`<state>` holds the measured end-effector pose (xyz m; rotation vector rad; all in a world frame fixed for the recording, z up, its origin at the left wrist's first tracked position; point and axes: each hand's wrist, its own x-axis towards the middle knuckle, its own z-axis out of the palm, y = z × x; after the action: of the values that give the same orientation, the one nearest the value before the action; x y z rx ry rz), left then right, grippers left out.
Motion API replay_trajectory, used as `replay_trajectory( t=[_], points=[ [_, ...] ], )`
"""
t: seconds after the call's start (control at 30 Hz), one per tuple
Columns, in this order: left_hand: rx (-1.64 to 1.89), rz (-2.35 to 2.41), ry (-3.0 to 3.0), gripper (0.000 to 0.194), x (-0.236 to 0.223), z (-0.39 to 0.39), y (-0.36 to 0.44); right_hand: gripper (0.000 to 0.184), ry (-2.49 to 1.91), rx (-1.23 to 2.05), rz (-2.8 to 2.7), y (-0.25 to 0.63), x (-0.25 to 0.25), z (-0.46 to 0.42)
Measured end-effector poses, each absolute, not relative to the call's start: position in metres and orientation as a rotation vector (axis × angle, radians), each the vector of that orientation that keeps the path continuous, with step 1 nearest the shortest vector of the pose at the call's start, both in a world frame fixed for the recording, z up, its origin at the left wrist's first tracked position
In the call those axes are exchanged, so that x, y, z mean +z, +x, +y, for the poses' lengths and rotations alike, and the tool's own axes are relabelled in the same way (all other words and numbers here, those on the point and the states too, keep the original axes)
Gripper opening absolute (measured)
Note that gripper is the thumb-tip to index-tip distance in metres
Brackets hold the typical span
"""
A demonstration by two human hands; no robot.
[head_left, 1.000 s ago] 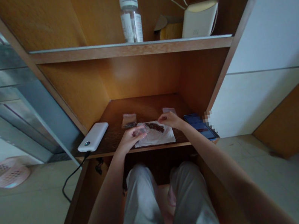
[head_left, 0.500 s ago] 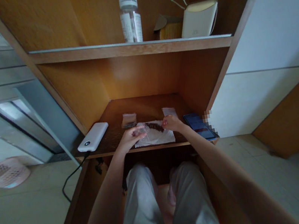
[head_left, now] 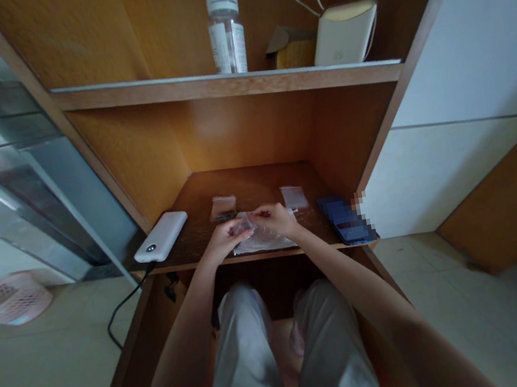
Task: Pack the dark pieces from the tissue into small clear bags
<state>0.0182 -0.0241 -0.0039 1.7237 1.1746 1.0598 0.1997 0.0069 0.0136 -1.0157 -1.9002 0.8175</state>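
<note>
Right hand (head_left: 275, 219) has joined left hand (head_left: 222, 242), both grips pinching a clear bag (head_left: 245, 225).

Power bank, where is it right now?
In the head view, the white power bank lies at the left end of the wooden desk shelf, just left of the left hand, its black cable dropping over the edge.

What the left hand (head_left: 223, 242) and right hand (head_left: 275, 219) pinch is too small to tell (the tissue (head_left: 267, 242) beneath is half hidden).
</note>
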Motion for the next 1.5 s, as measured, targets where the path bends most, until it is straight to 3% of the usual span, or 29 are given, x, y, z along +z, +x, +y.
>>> replay_trajectory(
  t=[0.27, 0.5, 0.7, 1.0, 1.4, 1.5],
  points=[
    [1.067, 1.181, 1.667, 0.058, -0.006, -0.023, 0.019, 0.022, -1.179, 0.727, -1.588, 0.190, -0.011, 0.003],
    [1.088, 1.068, 1.615, 0.060, -0.005, -0.022, 0.020, 0.017, -0.984, 0.569, -1.568, 0.190, -0.013, -0.012],
    [1.116, 1.078, 1.596, 0.055, -0.002, -0.018, 0.025, 0.007, -0.904, 0.654, -1.660, 0.189, -0.010, -0.014],
    [0.936, 1.057, 1.513, 0.069, 0.030, -0.019, 0.015, 0.018, -0.898, 0.749, -1.509, 0.189, -0.017, -0.008],
    [0.891, 0.983, 1.460, 0.057, 0.021, -0.016, 0.021, 0.024, -0.876, 0.724, -1.395, 0.189, -0.022, -0.005],
    [0.916, 0.983, 1.477, 0.044, 0.017, -0.017, 0.023, 0.024, -0.879, 0.690, -1.391, 0.190, -0.021, -0.006]
  ],
)
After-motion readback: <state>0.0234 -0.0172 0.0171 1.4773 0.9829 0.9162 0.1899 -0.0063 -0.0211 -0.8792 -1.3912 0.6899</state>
